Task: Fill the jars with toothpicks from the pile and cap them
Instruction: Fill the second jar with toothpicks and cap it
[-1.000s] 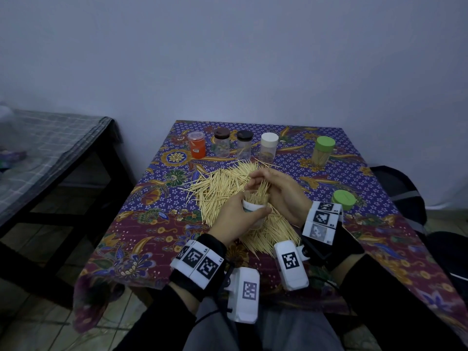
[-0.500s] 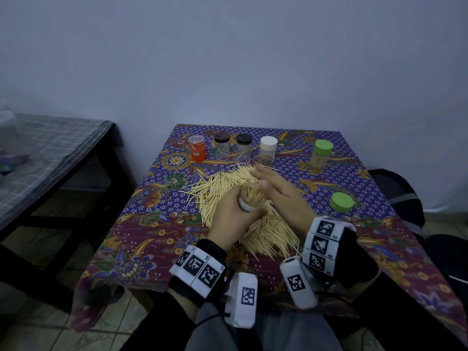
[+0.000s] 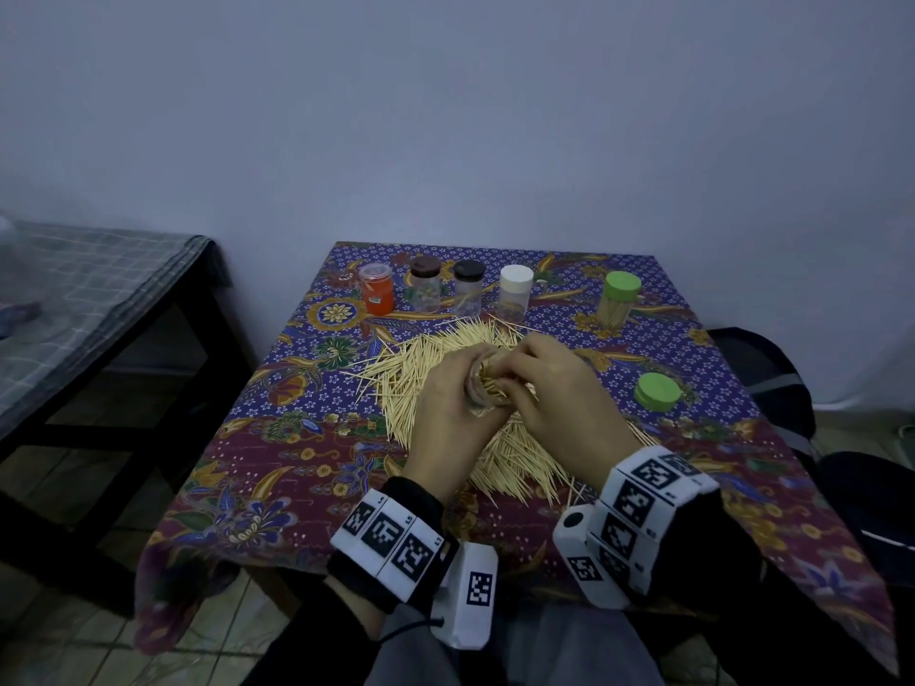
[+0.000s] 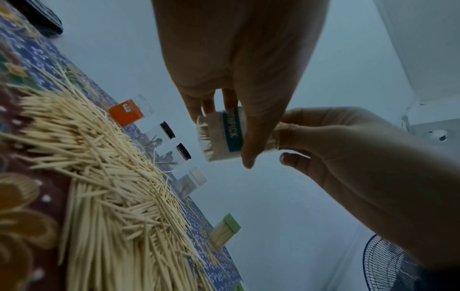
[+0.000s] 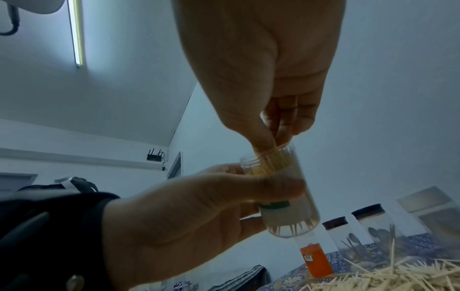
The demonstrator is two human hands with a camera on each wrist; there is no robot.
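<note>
My left hand [image 3: 453, 406] grips a clear jar [image 3: 481, 388] with a green label and holds it tilted above the toothpick pile [image 3: 416, 368] in the middle of the table. The jar [image 4: 224, 135] is partly filled, points toward its bottom. My right hand [image 3: 549, 388] is at the jar's mouth, and its thumb and fingertips [image 5: 263, 143] pinch a bundle of toothpicks that reaches into the jar [image 5: 288, 198]. A loose green cap [image 3: 657, 391] lies on the cloth to the right of my hands.
Along the table's far edge stand an orange jar [image 3: 377, 289], two dark-capped jars [image 3: 425, 284], a white-capped jar [image 3: 515, 292] and a green-capped jar full of toothpicks [image 3: 619, 299]. A second table [image 3: 99, 289] stands left, a dark bag [image 3: 762, 368] right.
The jar stood more upright with toothpicks sticking out of it; my left hand has tipped it toward the right hand, whose fingers have closed on the bundle at the mouth.
</note>
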